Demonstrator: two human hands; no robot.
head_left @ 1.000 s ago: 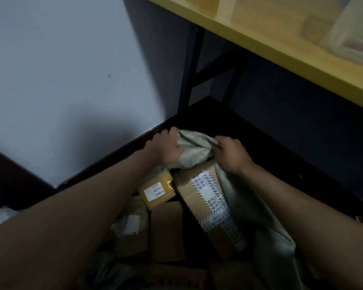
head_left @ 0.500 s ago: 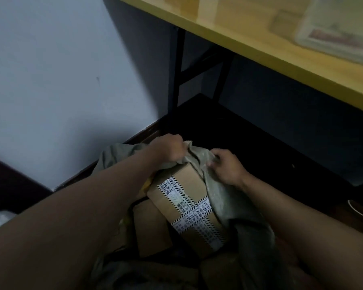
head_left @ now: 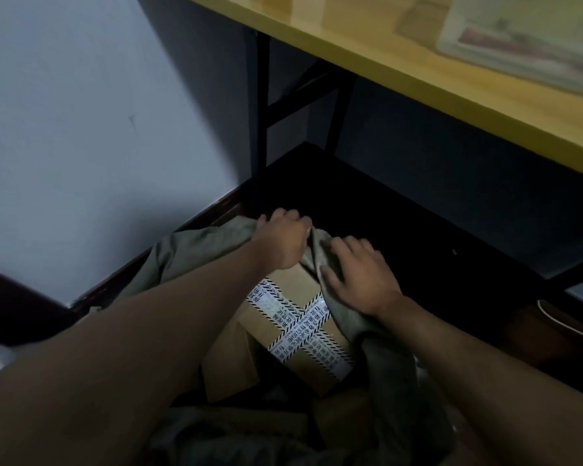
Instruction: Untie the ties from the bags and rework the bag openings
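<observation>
The big grey-green bag (head_left: 196,250) sits on the dark floor by the wall, just in front of the yellow table (head_left: 418,79), and its top is open. Inside it I can see a brown box (head_left: 283,338) with striped tape, and more boxes under it. No tie shows anywhere that I can see. The job now looks like fixing the rim. To do it well, I think both hands should pull the cloth out and down evenly, a bit at a time, so the rim does not catch on the box corner. The left hand (head_left: 280,243) reaches far out with its fingers curled tight around the far edge of the bag. The right hand (head_left: 357,274) lies next to it, fingers bent, holding a fold of the bag's cloth.
</observation>
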